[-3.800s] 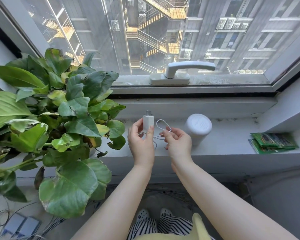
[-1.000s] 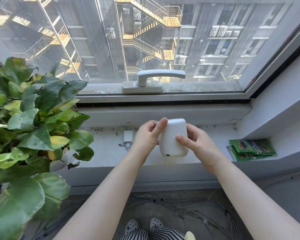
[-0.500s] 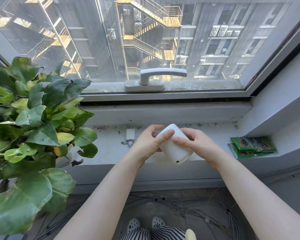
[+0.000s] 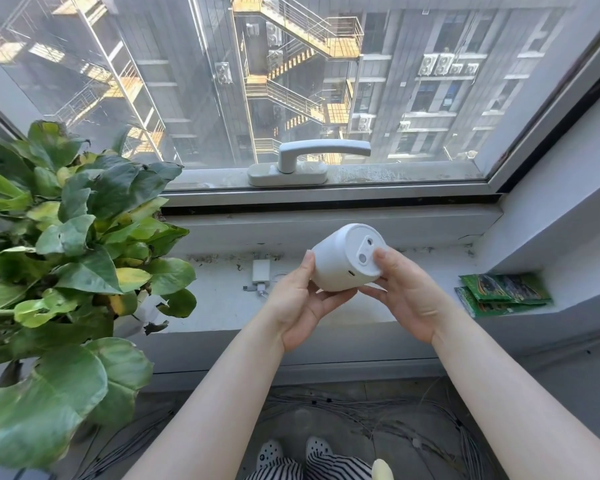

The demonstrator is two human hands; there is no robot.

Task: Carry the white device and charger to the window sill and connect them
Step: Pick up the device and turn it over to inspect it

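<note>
Both hands hold the white device (image 4: 340, 261) in the air just above the window sill (image 4: 219, 299), tipped on its side so its round flat base faces the camera. The left hand (image 4: 302, 306) cups it from below and from the left, fingers (image 4: 307, 268) wrapped against its side. The right hand (image 4: 406, 299) grips the right edge of the base, thumb pressed on the rim beside two small round marks. A small slot shows low on the device's side wall, near the base.

The charger (image 4: 260, 273) lies flat on the sill, just left of the left hand and apart from the device; its thin white cable (image 4: 253, 288) trails in front of it, with a small plug end lying loose on the sill. It is not joined to the device.

A leafy green plant (image 4: 66, 244) fills the left side. Green packets (image 4: 499, 294) sit on the sill at the right, well apart from the hands. The window handle (image 4: 312, 157) lies level on the frame above.
</note>
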